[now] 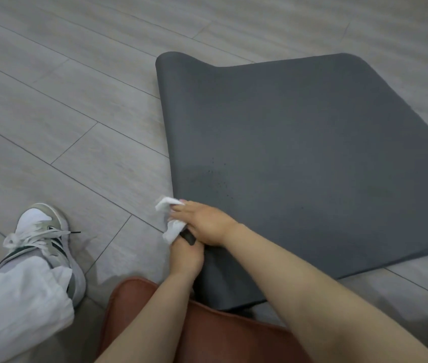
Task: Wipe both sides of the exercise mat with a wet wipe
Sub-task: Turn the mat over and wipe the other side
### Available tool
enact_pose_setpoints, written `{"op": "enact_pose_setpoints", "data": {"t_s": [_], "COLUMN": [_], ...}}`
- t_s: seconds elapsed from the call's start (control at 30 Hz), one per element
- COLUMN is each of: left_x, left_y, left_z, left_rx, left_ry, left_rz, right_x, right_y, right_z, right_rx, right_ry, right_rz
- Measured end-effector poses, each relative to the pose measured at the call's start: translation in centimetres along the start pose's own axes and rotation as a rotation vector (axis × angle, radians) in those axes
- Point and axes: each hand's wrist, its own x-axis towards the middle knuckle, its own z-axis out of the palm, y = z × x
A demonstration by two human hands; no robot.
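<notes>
A dark grey exercise mat (pixel 299 153) lies flat on the floor, its far end curled upward. My right hand (pixel 205 221) holds a crumpled white wet wipe (pixel 172 227) against the mat's left edge near the close corner. The wipe sticks out beyond my fingertips and below my palm. Just beneath it, my left hand (pixel 186 256) grips the same edge, and a bit of dark mat shows above its fingers. Small dark specks dot the mat in front of my right hand.
Grey wood-look floor (pixel 63 113) surrounds the mat. My left foot in a white and grey sneaker (pixel 45 239) and a pale trouser leg (pixel 11 305) are at the lower left. A brown leather cushion (pixel 220 334) lies under my arms at the bottom edge.
</notes>
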Motion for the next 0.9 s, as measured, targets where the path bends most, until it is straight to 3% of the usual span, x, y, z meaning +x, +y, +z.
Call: {"op": "enact_pose_setpoints", "data": {"t_s": [0.07, 0.17, 0.23, 0.4, 0.47, 0.53, 0.6, 0.67, 0.8, 0.9], "left_x": [-1.0, -2.1, -2.3, -1.9, -1.9, -1.9, -1.7, -1.4, -1.1, -1.0], "left_y": [0.5, 1.2, 1.3, 1.0, 1.1, 1.0, 0.9, 0.6, 0.1, 0.2], "left_z": [-0.5, -0.7, -0.8, -0.7, -0.6, -0.6, -0.7, -0.8, -1.0, -1.1], "left_rx": [-0.031, -0.060, -0.087, -0.075, -0.072, -0.078, -0.098, -0.135, -0.220, -0.133], "left_ry": [0.037, 0.043, 0.035, 0.062, 0.069, 0.057, 0.042, 0.023, -0.007, 0.030], "left_rz": [0.006, -0.012, 0.010, 0.038, 0.047, 0.042, 0.037, 0.021, -0.041, 0.013], "right_x": [-0.5, -3.2, -6.7, -11.5, -9.0, -4.9, -1.1, 0.7, -2.1, -7.3], "right_y": [2.8, 10.1, 15.7, 23.2, 20.6, 14.4, 7.0, 2.1, 5.1, 11.8], "right_z": [-0.9, -3.0, -4.2, -6.9, -6.7, -4.7, -2.2, -0.2, -0.8, -3.1], "right_rx": [-0.095, -0.156, -0.164, 0.067, 0.139, 0.157, 0.187, 0.201, -0.138, -0.323], "right_ry": [0.040, 0.310, 0.338, 0.374, 0.461, 0.512, 0.424, 0.266, 0.111, 0.117], "right_rz": [0.059, 0.595, 0.980, 1.496, 1.382, 1.045, 0.642, 0.372, 0.200, 0.443]}}
